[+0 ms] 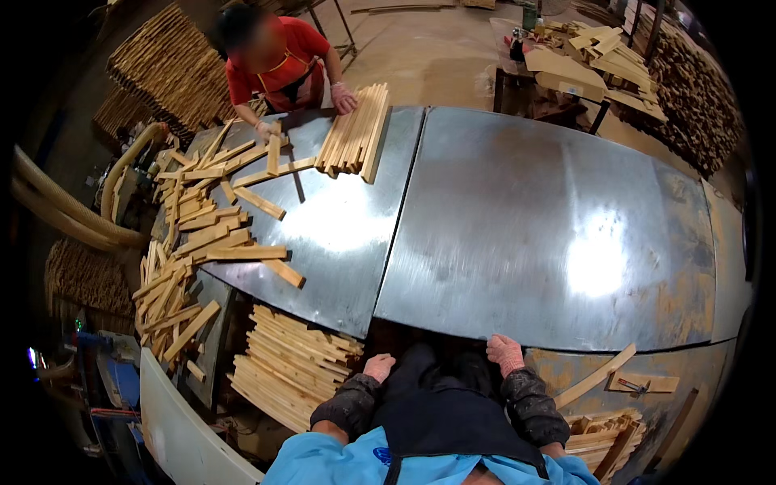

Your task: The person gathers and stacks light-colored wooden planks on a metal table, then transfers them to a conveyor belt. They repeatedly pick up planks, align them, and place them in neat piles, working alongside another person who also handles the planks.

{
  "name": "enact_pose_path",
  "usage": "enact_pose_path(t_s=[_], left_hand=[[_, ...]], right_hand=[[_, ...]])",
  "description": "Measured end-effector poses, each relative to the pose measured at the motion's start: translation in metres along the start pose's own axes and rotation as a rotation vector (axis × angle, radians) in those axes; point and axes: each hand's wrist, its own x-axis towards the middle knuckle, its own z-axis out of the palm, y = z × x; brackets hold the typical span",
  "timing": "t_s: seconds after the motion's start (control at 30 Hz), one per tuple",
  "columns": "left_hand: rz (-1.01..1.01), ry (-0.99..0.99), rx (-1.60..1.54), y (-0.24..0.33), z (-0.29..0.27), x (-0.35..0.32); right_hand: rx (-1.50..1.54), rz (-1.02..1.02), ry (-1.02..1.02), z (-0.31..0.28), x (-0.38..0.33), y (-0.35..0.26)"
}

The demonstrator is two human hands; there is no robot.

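my left grip (379, 367), in a pale pink glove, is beside my dark trousers, just off the near edge of the metal worktop (517, 234). its fingers are curled inward; i cannot tell how tightly, or whether anything is inside them. nearest to it, on its left, lies a layered stack of wooden strips (295, 368), below the near edge of the worktop's left panel.

my right grip (505, 353), gloved alike, is at the near edge of the right panel, fingers bent toward the metal. i cannot tell how far they close, or whether they have hold of that edge. to its right a long wooden slat (596, 377) lies slantwise on a dusty surface (558, 368), next to a flat block (659, 382) with a small metal tool (634, 387) on it.

along the left edge of the worktop spreads a jumbled heap of short wooden pieces (218, 214). at the far edge, left of the seam, a neat bundle of strips (356, 133) lies under one gloved hand (343, 99) of a person in a red top (303, 44); their other hand (265, 129) is at a loose piece (273, 155).
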Motion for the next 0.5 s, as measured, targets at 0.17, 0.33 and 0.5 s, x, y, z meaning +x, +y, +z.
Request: enact_pose_path(t_s=[0.17, 0.33, 0.5], left_hand=[[0.669, -0.142, 0.946, -0.048, -0.026, 0.069], [0.392, -0.247, 0.634, 0.012, -0.04, 0.09], [0.215, -0.155, 0.194, 0.024, -0.047, 0.092]], right_hand=[[0.164, 0.006, 0.013, 0.007, 0.027, -0.036], [0.047, 0.121, 0.192, 0.025, 0.058, -0.078], [0.044, 0.247, 0.138, -0.009, 0.083, -0.062]])
